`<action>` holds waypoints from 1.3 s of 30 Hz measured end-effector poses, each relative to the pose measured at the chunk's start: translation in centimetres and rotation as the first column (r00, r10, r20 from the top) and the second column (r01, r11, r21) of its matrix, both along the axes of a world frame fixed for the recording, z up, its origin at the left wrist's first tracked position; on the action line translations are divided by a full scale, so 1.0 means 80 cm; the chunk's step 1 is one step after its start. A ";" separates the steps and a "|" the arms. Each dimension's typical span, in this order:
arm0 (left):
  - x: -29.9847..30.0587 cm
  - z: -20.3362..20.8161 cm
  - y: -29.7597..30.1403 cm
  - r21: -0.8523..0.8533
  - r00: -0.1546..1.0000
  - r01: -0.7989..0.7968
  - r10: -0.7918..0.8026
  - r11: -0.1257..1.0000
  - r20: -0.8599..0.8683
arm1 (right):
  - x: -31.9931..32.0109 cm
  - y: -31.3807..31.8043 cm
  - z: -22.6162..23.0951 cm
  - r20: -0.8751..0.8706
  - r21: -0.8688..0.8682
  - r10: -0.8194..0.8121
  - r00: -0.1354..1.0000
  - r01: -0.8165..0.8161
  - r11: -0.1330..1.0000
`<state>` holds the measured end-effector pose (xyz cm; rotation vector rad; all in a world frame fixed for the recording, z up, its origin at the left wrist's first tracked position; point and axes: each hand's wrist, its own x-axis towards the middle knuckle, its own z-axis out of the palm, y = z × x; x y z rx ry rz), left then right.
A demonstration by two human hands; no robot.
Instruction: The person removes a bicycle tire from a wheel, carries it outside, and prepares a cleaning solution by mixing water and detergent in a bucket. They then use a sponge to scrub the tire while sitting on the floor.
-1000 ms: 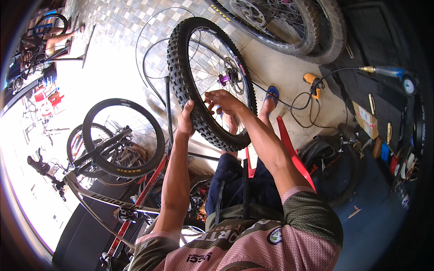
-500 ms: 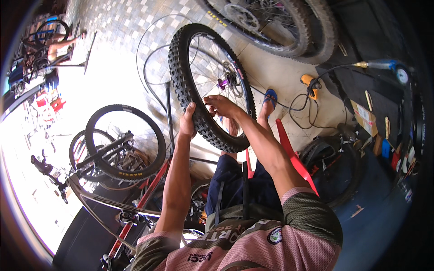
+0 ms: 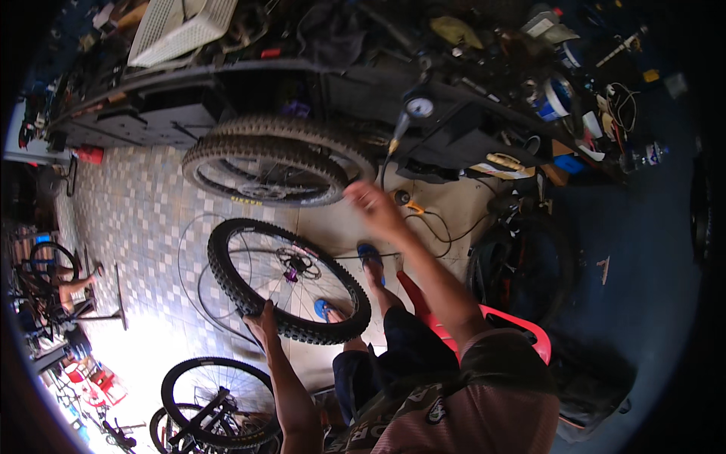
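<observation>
A bicycle wheel [image 3: 219,262] with a black knobby tyre, a purple hub [image 3: 291,276] and a disc rotor stands tilted in front of my legs. Gripping the tyre at its near left edge is my left hand [image 3: 262,325], its thumb over the tread. My right hand [image 3: 376,212] is off the wheel, stretched forward and smeared by motion; its fingers are too blurred to read. Beyond it, an air inflator with a round gauge [image 3: 418,107] lies at the bench edge, its hose hanging down. A yellow-and-black tool [image 3: 404,200] lies on the floor beside that hand.
Two more knobby wheels [image 3: 265,163] lean against the dark workbench [image 3: 181,113]. On the bench are a white basket [image 3: 185,30], a tub [image 3: 558,98] and scattered tools. A red plastic stool [image 3: 529,333] is at my right. Another bicycle wheel [image 3: 170,386] stands lower left.
My right hand has left the wheel and reached forward to the right. The left hand still holds the tyre, and the wheel leans flatter. The view has swung toward the workbench.
</observation>
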<state>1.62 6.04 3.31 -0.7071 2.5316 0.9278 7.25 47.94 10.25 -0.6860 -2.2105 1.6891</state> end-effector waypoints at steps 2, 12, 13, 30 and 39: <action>0.002 0.000 0.012 0.001 0.999 0.015 -0.015 1.000 -0.038 | 0.019 0.122 0.089 -0.157 0.131 -0.215 0.964 0.236 0.963; 0.010 -0.023 0.029 0.019 0.994 0.025 -0.023 1.000 -0.110 | 0.045 0.428 0.212 0.312 0.833 -0.575 0.756 0.074 0.549; 0.014 -0.029 0.018 0.125 0.995 -0.030 0.042 0.992 -0.090 | 0.036 0.431 0.212 0.388 0.820 -0.573 0.722 0.013 0.572; 0.029 0.004 0.003 -0.188 0.988 -0.021 -0.008 0.982 -0.154 | 0.010 0.099 0.065 0.137 -0.381 0.338 0.931 -0.265 0.886; 0.023 -0.001 0.003 -0.142 0.995 -0.102 0.098 0.985 -0.037 | -0.017 -0.347 -0.225 0.187 -0.797 0.663 0.725 -0.282 0.533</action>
